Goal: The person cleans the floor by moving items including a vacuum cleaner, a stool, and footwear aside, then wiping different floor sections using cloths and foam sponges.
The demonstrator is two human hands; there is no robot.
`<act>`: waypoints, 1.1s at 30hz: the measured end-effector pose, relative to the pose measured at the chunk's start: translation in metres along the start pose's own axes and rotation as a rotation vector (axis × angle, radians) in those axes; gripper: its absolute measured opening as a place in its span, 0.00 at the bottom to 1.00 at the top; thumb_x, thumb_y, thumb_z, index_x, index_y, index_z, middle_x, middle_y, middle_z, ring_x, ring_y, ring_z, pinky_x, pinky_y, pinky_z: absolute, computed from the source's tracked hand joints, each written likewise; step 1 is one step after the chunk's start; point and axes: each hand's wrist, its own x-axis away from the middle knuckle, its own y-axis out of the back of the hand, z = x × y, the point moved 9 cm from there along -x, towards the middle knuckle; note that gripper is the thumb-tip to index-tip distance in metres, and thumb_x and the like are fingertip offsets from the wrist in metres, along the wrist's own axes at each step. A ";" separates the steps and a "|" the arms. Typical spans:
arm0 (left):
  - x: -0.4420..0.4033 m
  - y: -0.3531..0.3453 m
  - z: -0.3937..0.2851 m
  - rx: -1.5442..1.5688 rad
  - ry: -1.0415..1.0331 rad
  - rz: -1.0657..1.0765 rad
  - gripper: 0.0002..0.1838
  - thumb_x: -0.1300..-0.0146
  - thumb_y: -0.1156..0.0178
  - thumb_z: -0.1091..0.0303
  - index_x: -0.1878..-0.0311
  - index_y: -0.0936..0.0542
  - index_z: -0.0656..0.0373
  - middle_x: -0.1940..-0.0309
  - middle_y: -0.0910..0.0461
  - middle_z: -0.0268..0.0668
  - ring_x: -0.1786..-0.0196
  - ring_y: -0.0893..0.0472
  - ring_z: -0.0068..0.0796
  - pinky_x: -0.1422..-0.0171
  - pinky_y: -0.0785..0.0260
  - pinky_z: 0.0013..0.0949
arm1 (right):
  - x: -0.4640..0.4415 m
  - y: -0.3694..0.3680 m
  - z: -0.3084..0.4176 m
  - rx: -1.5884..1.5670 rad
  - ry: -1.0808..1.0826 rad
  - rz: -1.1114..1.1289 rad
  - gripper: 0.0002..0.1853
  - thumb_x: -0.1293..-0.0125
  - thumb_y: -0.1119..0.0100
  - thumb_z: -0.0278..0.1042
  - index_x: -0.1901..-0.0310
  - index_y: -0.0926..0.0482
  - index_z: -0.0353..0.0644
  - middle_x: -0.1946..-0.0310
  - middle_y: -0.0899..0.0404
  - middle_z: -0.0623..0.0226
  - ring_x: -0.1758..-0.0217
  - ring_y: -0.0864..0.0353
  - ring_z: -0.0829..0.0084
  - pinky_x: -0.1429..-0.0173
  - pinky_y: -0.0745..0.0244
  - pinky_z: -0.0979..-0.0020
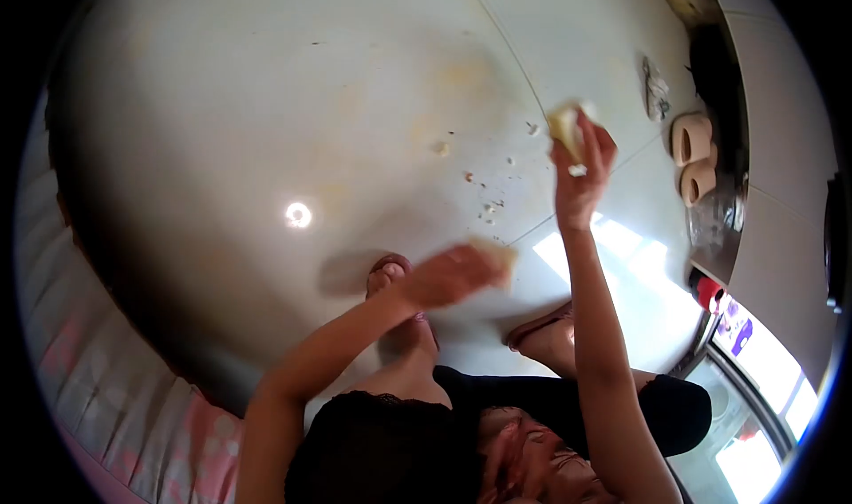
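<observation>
My right hand (581,171) is closed around a pale yellow-white wad (565,129), soft-looking like crumpled tissue, held above the tiled floor (390,87). A small white bit (578,170) shows against its palm side. Lower and to the left, my left hand (453,273) is blurred by motion. Its fingers close on a pale yellowish piece (501,260), too smeared to name exactly. Between and beyond the hands, crumbs and small scraps (490,208) are scattered on the tiles.
Beige slippers (690,140) and a crumpled clear plastic bag (655,90) lie by the cabinet base at right. My sandalled foot (388,273) is below the left hand. A bed with a pale pink patterned skirt (169,415) borders the left. Sunlight glares on the floor.
</observation>
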 end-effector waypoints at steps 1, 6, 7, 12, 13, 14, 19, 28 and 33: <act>0.000 -0.048 -0.031 0.039 -0.221 0.150 0.11 0.38 0.44 0.73 0.55 0.17 0.52 0.47 0.21 0.34 0.43 0.22 0.34 0.37 0.32 0.38 | 0.012 0.032 -0.022 0.238 0.041 -0.078 0.31 0.40 0.30 0.20 0.35 0.21 0.53 0.44 0.31 0.59 0.40 0.27 0.61 0.41 0.24 0.63; 0.027 -0.163 -0.061 0.202 -0.535 0.666 0.05 0.40 0.43 0.68 0.64 0.19 0.55 0.55 0.22 0.34 0.48 0.22 0.31 0.42 0.30 0.36 | 0.155 0.148 -0.140 0.419 -0.778 -0.433 0.30 0.32 0.37 0.45 0.28 0.29 0.56 0.45 0.35 0.54 0.48 0.23 0.63 0.46 0.19 0.64; 0.014 -0.150 -0.044 0.257 -0.406 0.582 0.05 0.40 0.43 0.68 0.65 0.19 0.56 0.55 0.22 0.33 0.47 0.23 0.30 0.42 0.29 0.35 | 0.187 0.157 -0.152 0.419 -0.901 -0.443 0.30 0.30 0.39 0.45 0.28 0.29 0.54 0.47 0.32 0.54 0.51 0.21 0.61 0.44 0.22 0.61; -0.033 -0.051 0.033 0.016 -0.339 0.304 0.10 0.42 0.38 0.71 0.55 0.19 0.57 0.58 0.23 0.29 0.49 0.22 0.27 0.46 0.24 0.31 | 0.243 0.115 -0.168 0.778 -0.725 -0.304 0.31 0.32 0.37 0.39 0.28 0.31 0.45 0.53 0.27 0.54 0.45 0.32 0.55 0.37 0.35 0.58; -0.041 -0.035 0.049 -0.024 -0.334 0.340 0.15 0.41 0.38 0.71 0.49 0.18 0.58 0.56 0.22 0.31 0.48 0.22 0.30 0.42 0.24 0.33 | 0.236 0.093 -0.152 0.718 -0.675 -0.356 0.32 0.34 0.35 0.36 0.29 0.31 0.44 0.52 0.28 0.54 0.45 0.33 0.55 0.37 0.35 0.57; -0.037 -0.026 0.069 -0.087 -0.323 0.336 0.20 0.41 0.37 0.70 0.43 0.18 0.57 0.53 0.21 0.32 0.47 0.23 0.31 0.38 0.25 0.34 | 0.210 0.065 -0.120 0.510 -0.674 -0.495 0.34 0.37 0.33 0.34 0.29 0.31 0.43 0.52 0.28 0.54 0.44 0.33 0.54 0.36 0.35 0.57; -0.081 0.060 0.137 -0.482 -0.292 0.377 0.27 0.44 0.36 0.72 0.38 0.20 0.48 0.44 0.22 0.29 0.42 0.23 0.31 0.38 0.26 0.37 | 0.110 -0.069 -0.027 0.274 -0.494 -0.219 0.38 0.45 0.32 0.27 0.30 0.31 0.49 0.45 0.33 0.48 0.39 0.34 0.49 0.34 0.39 0.55; -0.117 0.213 0.191 -0.670 0.051 0.007 0.30 0.48 0.39 0.87 0.41 0.17 0.49 0.54 0.22 0.31 0.51 0.23 0.34 0.47 0.26 0.36 | 0.009 -0.115 0.011 0.066 -0.084 0.096 0.36 0.46 0.28 0.28 0.33 0.27 0.60 0.42 0.34 0.52 0.37 0.35 0.51 0.34 0.37 0.51; -0.098 0.212 0.183 -0.644 0.150 -0.187 0.29 0.47 0.34 0.83 0.42 0.17 0.47 0.51 0.22 0.29 0.48 0.24 0.33 0.45 0.28 0.36 | 0.065 -0.046 -0.015 0.211 -0.002 0.281 0.37 0.47 0.27 0.27 0.33 0.26 0.61 0.41 0.34 0.56 0.39 0.32 0.53 0.35 0.35 0.55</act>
